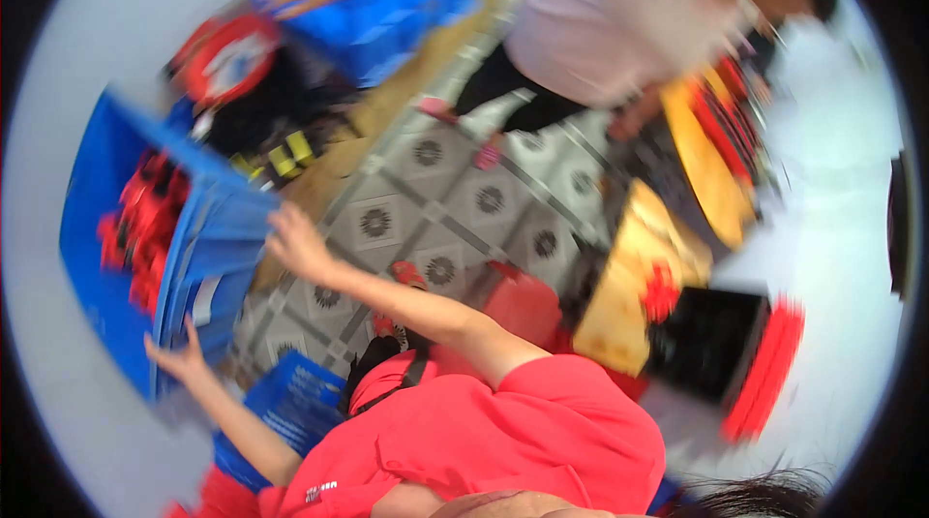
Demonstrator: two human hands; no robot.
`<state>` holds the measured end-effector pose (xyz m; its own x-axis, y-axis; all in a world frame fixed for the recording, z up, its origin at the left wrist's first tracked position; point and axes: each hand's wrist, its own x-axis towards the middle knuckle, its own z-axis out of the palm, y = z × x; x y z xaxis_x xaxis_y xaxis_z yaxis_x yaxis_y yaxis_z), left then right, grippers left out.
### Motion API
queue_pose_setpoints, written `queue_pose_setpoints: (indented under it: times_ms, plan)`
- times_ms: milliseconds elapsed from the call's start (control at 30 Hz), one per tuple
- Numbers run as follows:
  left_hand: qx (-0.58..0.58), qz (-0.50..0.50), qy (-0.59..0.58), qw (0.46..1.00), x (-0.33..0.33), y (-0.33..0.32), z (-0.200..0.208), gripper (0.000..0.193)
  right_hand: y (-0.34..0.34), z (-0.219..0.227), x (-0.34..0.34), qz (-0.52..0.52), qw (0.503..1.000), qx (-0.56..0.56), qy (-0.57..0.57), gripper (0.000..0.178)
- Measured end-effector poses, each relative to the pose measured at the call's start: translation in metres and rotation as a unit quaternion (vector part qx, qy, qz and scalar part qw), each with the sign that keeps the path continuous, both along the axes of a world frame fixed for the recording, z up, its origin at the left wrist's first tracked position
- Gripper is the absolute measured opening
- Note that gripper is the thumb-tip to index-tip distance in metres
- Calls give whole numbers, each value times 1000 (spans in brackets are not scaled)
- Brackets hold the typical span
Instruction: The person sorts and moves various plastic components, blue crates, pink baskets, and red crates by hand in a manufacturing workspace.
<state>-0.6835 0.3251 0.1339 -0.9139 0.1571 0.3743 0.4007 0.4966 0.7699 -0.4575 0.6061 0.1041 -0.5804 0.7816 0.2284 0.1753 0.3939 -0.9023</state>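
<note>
A blue plastic crate (215, 237) stands tilted at the left, with a heap of red pieces (147, 228) inside. I cannot make out what kind they are. At the crate's near corner is my left hand (181, 355), its thumb against the outer wall and its fingers over the rim. My right hand (300, 245) reaches across to the bottom edge on the right side, fingertips on that edge. Both hands seem to hold the crate between them. Motion blurs the fingers somewhat. A white label (205, 300) is on the outer wall.
Another person (619, 24) stands ahead, one hand over a large blue container (406, 5). A red round object (227, 58) sits beyond the crate. A red stool (521, 305), wooden boards (634, 276) and a black box (706, 339) are at right. A blue box (295, 397) lies below.
</note>
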Motion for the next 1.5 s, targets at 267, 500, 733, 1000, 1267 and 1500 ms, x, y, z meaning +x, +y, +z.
queue_pose_setpoints:
  times_ms: [267,500,733,1000,1267,1500]
  plan:
    - [425,44,-425,798,45,59,83,53,-89,-101,214,-37,943,-179,-277,39]
    - [335,64,-387,857,88,34,41,77,-232,-110,389,-364,848,-196,-332,35]
    - [-50,-220,-577,785,208,39,-68,57,-331,-166,474,-630,548,-230,-500,60]
    - [-293,-281,-584,703,245,48,-126,57,-346,-208,567,-294,699,-189,-624,42]
    - [-283,-241,-561,740,275,72,-135,56,-311,-209,582,-213,767,-174,-579,36]
    - [-294,-275,-540,739,297,94,-146,52,-174,-152,506,-227,842,-169,-460,33]
